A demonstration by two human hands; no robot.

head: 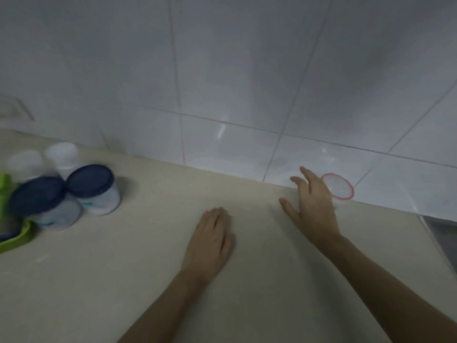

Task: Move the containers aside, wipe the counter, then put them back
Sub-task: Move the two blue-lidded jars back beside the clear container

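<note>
Two white tubs with dark blue lids [92, 188] [44, 203] stand side by side at the left of the beige counter [123, 256]. Behind them are two white containers [63, 157] [24, 164]. A clear container with a red rim [340, 186] stands by the wall at the right. My right hand [312, 204] is open with fingers spread, just left of that red-rimmed container; whether it touches is unclear. My left hand [212, 236] lies flat on the counter, palm down, holding nothing.
A green plastic tray or holder [14, 241] sits at the far left edge. White wall tiles [235, 82] rise behind the counter. A grey metal surface, perhaps a sink edge [442, 233], lies at the right.
</note>
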